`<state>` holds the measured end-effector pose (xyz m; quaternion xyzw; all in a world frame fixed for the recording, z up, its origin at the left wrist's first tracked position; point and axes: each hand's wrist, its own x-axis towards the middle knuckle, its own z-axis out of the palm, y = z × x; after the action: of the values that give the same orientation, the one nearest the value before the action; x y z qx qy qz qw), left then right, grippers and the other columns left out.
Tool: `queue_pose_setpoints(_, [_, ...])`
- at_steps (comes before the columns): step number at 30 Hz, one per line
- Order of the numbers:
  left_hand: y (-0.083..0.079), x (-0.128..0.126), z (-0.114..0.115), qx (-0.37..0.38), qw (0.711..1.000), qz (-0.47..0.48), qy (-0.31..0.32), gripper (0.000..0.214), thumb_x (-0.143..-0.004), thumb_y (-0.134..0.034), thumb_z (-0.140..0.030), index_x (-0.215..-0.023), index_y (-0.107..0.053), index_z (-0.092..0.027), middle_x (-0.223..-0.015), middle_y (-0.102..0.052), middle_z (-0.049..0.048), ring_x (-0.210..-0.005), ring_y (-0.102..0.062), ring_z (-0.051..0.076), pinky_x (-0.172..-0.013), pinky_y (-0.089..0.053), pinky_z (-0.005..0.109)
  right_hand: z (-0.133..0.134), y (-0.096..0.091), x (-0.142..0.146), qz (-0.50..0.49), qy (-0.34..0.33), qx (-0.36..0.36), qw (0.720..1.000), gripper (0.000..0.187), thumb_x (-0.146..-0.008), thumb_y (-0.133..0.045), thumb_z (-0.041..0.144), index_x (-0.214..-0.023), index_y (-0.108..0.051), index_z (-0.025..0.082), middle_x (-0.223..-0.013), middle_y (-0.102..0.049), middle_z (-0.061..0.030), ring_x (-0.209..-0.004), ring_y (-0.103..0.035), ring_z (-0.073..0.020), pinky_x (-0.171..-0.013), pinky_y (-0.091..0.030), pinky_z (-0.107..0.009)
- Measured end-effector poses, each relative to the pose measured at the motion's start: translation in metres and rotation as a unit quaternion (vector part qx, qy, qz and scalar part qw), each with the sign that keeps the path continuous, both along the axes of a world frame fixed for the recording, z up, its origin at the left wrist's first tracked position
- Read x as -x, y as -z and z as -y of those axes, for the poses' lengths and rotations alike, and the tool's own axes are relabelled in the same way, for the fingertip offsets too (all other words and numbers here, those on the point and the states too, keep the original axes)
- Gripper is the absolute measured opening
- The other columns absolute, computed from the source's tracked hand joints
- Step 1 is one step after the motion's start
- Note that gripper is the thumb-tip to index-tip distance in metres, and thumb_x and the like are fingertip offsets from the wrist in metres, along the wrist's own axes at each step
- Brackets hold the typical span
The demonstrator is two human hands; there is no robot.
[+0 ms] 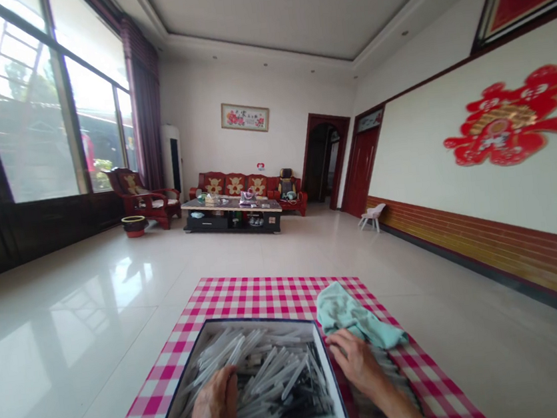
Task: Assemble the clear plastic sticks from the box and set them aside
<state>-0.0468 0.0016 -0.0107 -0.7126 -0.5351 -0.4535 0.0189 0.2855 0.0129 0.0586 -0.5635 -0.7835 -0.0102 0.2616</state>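
From here I see a long tiled room (59,314). Across the far end, a red wooden sofa (235,186) and a low coffee table (231,214) crowded with small items too tiny to make out stand in the upper middle of the frame. Tall windows (40,108) fill the upper left, and a red paper wall decoration (512,116) sits at right.

On the floor at bottom centre lies a pink-and-white checked cloth (273,297), its near end cut off by the frame. On it sits an open box (236,329) with a dark rim, also cut off below. It is packed with translucent plastic tubes (273,387), and my hands and the frame edge hide part of the pile. Just right of the box, a crumpled teal towel (351,315) lies on the cloth, and a darker stack under my right forearm is hard to make out.

My left hand (212,411) sits on the tubes with its fingers slightly spread. My right hand (356,361) rests at the box's right wall, against the towel. I cannot tell whether either hand has hold of anything.
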Motion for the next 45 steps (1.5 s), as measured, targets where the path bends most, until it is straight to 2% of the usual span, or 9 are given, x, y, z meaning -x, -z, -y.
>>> queue_pose_setpoints(5, [-0.004,-0.001,0.004,0.06,0.998,-0.015,0.015,0.029,-0.092,-0.038,-0.028,-0.082,-0.065,-0.025,-0.074,-0.072,0.0011,-0.068,-0.07,0.016,-0.061,-0.052,0.024,0.016,0.002,0.069,0.002,-0.122,0.056,0.991,0.026,-0.081,-0.05,0.008,-0.092,-0.068,0.022,-0.094,-0.067,-0.003,-0.091,-0.062,-0.0173,-0.083,-0.045,-0.026])
queue_pose_setpoints(10, [-0.008,-0.002,0.007,0.092,0.995,-0.015,0.022,0.03,-0.093,-0.038,-0.029,-0.079,-0.064,-0.024,-0.07,-0.069,0.0005,-0.064,-0.068,0.016,-0.057,-0.048,0.025,0.017,0.019,0.094,0.123,-0.106,0.07,0.984,0.027,-0.078,-0.051,0.002,-0.084,-0.069,0.021,-0.094,-0.068,-0.0035,-0.092,-0.061,-0.02,-0.083,-0.043,-0.031])
queue_pose_setpoints(15, [-0.016,-0.004,0.012,0.134,0.99,0.006,0.049,0.032,-0.093,-0.037,-0.029,-0.076,-0.063,-0.023,-0.068,-0.067,0.0014,-0.063,-0.065,0.017,-0.059,-0.045,0.026,0.016,0.015,0.097,0.141,-0.096,0.057,0.984,0.025,-0.083,-0.048,0.004,-0.082,-0.067,0.02,-0.09,-0.067,-0.0036,-0.089,-0.061,-0.0197,-0.081,-0.042,-0.032])
queue_pose_setpoints(20, [-0.025,-0.007,0.014,0.156,0.983,0.025,0.098,0.033,-0.093,-0.037,-0.032,-0.076,-0.064,-0.023,-0.063,-0.064,-0.0009,-0.059,-0.061,0.015,-0.058,-0.043,0.025,0.029,0.003,0.116,0.036,-0.159,-0.085,0.983,0.023,-0.085,-0.045,0.004,-0.088,-0.06,0.02,-0.09,-0.064,-0.0026,-0.086,-0.057,-0.0183,-0.08,-0.044,-0.031])
queue_pose_setpoints(27, [-0.036,-0.003,0.012,0.261,0.943,0.14,0.152,0.056,-0.092,-0.031,-0.057,-0.053,-0.049,-0.021,-0.046,-0.046,-0.004,-0.047,-0.046,0.013,-0.047,-0.037,0.024,0.042,0.028,0.188,-0.087,-0.269,-0.287,0.915,0.019,-0.092,-0.042,0.014,-0.088,-0.058,0.023,-0.086,-0.064,-0.0023,-0.084,-0.059,-0.0174,-0.08,-0.048,-0.033])
queue_pose_setpoints(33, [-0.042,0.007,0.013,0.292,0.909,0.232,0.185,0.053,-0.088,-0.037,-0.061,-0.058,-0.056,-0.022,-0.054,-0.057,-0.0012,-0.055,-0.057,0.016,-0.053,-0.047,0.026,0.041,0.056,0.217,-0.145,-0.222,-0.284,0.921,0.022,-0.093,-0.042,0.018,-0.079,-0.057,0.025,-0.081,-0.06,0.0001,-0.079,-0.058,-0.0151,-0.072,-0.05,-0.027])
queue_pose_setpoints(38, [-0.04,0.01,0.012,0.299,0.912,0.258,0.114,0.045,-0.084,-0.042,-0.06,-0.069,-0.059,-0.022,-0.059,-0.063,-0.0002,-0.054,-0.06,0.017,-0.046,-0.048,0.025,0.041,0.048,0.202,-0.112,-0.226,-0.259,0.932,0.02,-0.091,-0.043,0.016,-0.084,-0.059,0.025,-0.081,-0.062,-0.0005,-0.076,-0.059,-0.0161,-0.071,-0.05,-0.028])
queue_pose_setpoints(42, [-0.043,0.007,0.013,0.348,0.874,0.302,0.156,0.043,-0.086,-0.041,-0.056,-0.061,-0.051,-0.022,-0.052,-0.057,-0.0029,-0.044,-0.054,0.013,-0.044,-0.042,0.024,0.031,0.04,0.155,-0.034,-0.041,-0.132,0.99,0.033,-0.078,-0.046,0.006,-0.102,-0.062,0.022,-0.102,-0.066,-0.0113,-0.093,-0.061,-0.0288,-0.083,-0.049,-0.046])
queue_pose_setpoints(45, [-0.045,0.006,0.012,0.348,0.866,0.311,0.177,0.043,-0.082,-0.048,-0.058,-0.06,-0.051,-0.022,-0.051,-0.057,-0.0036,-0.044,-0.053,0.013,-0.046,-0.041,0.023,0.02,0.045,0.116,0.043,0.091,-0.084,0.991,0.046,-0.074,-0.049,0.006,-0.116,-0.063,0.018,-0.113,-0.067,-0.0197,-0.111,-0.056,-0.0419,-0.095,-0.035,-0.065])
